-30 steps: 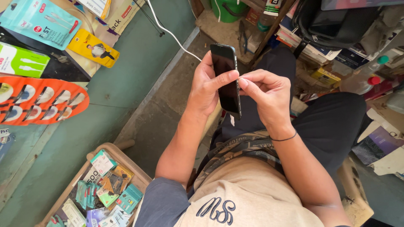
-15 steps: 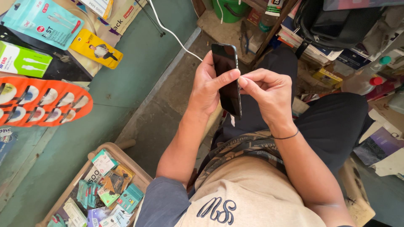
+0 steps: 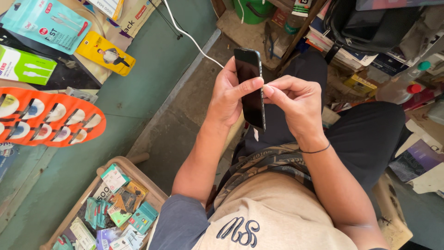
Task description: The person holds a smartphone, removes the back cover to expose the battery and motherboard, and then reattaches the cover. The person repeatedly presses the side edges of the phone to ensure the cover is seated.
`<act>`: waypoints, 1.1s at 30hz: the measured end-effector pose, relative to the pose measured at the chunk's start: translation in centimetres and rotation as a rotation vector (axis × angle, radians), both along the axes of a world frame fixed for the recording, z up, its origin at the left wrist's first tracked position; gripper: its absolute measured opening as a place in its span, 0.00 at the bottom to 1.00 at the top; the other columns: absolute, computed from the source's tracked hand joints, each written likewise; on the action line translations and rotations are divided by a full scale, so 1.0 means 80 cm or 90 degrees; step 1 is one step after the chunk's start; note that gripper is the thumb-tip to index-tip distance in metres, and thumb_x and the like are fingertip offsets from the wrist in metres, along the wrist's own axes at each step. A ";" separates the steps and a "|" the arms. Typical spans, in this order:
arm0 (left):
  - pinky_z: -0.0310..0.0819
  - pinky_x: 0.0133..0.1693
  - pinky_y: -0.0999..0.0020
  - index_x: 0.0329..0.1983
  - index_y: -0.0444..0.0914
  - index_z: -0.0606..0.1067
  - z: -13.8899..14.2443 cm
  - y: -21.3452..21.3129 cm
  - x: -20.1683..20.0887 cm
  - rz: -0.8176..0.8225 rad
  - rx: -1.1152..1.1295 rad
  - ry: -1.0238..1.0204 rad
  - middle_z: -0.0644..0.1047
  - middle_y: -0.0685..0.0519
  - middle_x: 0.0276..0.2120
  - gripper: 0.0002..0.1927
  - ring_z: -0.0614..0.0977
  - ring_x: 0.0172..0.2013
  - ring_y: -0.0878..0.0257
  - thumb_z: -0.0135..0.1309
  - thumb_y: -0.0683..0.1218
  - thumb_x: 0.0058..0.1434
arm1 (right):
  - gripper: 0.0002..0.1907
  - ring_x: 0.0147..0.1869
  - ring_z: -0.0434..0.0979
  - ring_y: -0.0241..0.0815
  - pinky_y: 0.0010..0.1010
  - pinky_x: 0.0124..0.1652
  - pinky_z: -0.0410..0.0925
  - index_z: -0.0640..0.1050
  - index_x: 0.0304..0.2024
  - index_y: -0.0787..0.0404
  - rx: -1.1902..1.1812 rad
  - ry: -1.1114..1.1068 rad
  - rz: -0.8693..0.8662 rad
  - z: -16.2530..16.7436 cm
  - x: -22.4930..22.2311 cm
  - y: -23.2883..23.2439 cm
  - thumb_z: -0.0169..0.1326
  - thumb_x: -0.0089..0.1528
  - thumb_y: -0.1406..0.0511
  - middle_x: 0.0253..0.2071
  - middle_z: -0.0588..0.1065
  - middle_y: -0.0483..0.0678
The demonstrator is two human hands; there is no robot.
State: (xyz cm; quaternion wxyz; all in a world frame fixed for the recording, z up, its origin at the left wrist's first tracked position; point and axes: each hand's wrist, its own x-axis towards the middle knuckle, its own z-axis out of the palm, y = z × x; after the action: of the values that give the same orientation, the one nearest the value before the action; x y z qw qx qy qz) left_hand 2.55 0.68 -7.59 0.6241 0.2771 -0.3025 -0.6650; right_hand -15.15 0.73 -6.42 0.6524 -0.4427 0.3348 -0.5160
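Left hand (image 3: 229, 97) gripped a black smartphone (image 3: 250, 88) upright over the lap, dark screen up, thumb pressed across its right edge. Right hand (image 3: 296, 104) was curled w/ fingertips pinched at that same edge, touching the phone just beside the left thumb; what it pinched was too small to tell. Thin black band (image 3: 314, 150) sat on the right wrist. White cable (image 3: 192, 39) ran along the floor behind the phone. Wooden tray (image 3: 121, 163) of small packaged accessories lay near the left elbow; orange blister card (image 3: 46, 118) well apart to the left.
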 end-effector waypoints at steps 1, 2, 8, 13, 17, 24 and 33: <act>0.74 0.48 0.71 0.56 0.35 0.72 0.000 0.000 0.000 -0.005 0.002 0.002 0.77 0.54 0.42 0.23 0.79 0.44 0.66 0.67 0.36 0.59 | 0.04 0.40 0.81 0.34 0.25 0.44 0.77 0.83 0.42 0.69 0.003 -0.005 0.004 -0.001 0.000 0.000 0.62 0.65 0.74 0.38 0.80 0.49; 0.74 0.48 0.70 0.56 0.35 0.71 0.000 0.000 0.001 -0.009 0.003 0.004 0.77 0.54 0.42 0.23 0.79 0.43 0.65 0.67 0.36 0.59 | 0.04 0.40 0.81 0.35 0.26 0.44 0.77 0.83 0.42 0.69 0.005 -0.010 0.008 -0.001 -0.001 -0.001 0.62 0.65 0.74 0.38 0.80 0.49; 0.74 0.49 0.70 0.56 0.35 0.71 0.004 0.003 0.001 -0.022 0.006 0.004 0.77 0.54 0.43 0.24 0.79 0.44 0.65 0.67 0.36 0.59 | 0.03 0.41 0.81 0.36 0.27 0.45 0.77 0.83 0.41 0.68 0.039 -0.054 0.059 -0.009 -0.007 -0.006 0.61 0.65 0.73 0.39 0.79 0.49; 0.73 0.49 0.70 0.56 0.34 0.71 0.008 0.004 0.001 -0.044 0.007 0.008 0.77 0.53 0.43 0.24 0.79 0.45 0.65 0.67 0.37 0.59 | 0.02 0.42 0.80 0.37 0.26 0.45 0.75 0.82 0.41 0.68 0.077 -0.111 0.109 -0.018 -0.010 -0.009 0.60 0.66 0.73 0.42 0.78 0.50; 0.73 0.50 0.71 0.55 0.34 0.71 0.009 0.005 0.000 -0.057 0.009 0.011 0.77 0.53 0.43 0.24 0.79 0.45 0.66 0.68 0.38 0.58 | 0.02 0.44 0.81 0.38 0.28 0.46 0.77 0.81 0.41 0.67 0.118 -0.170 0.146 -0.024 -0.011 -0.011 0.60 0.65 0.73 0.43 0.78 0.51; 0.71 0.48 0.72 0.54 0.35 0.71 0.008 0.005 0.001 -0.069 0.009 0.004 0.76 0.54 0.41 0.24 0.77 0.43 0.67 0.68 0.39 0.58 | 0.02 0.45 0.81 0.39 0.29 0.47 0.77 0.81 0.40 0.67 0.147 -0.208 0.167 -0.027 -0.012 -0.013 0.61 0.65 0.74 0.44 0.78 0.50; 0.71 0.46 0.73 0.54 0.35 0.71 0.008 0.006 0.002 -0.079 0.008 0.003 0.75 0.55 0.40 0.24 0.77 0.42 0.67 0.69 0.39 0.58 | 0.03 0.44 0.81 0.39 0.29 0.46 0.77 0.81 0.40 0.67 0.120 -0.172 0.163 -0.021 -0.013 -0.011 0.62 0.64 0.74 0.43 0.78 0.51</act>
State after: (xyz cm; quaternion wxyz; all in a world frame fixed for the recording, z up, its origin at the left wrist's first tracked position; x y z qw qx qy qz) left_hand 2.74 1.13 -6.96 0.5808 0.2600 -0.3134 -0.7049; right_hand -16.16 -0.15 -8.12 0.7902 -0.3456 0.2317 -0.4500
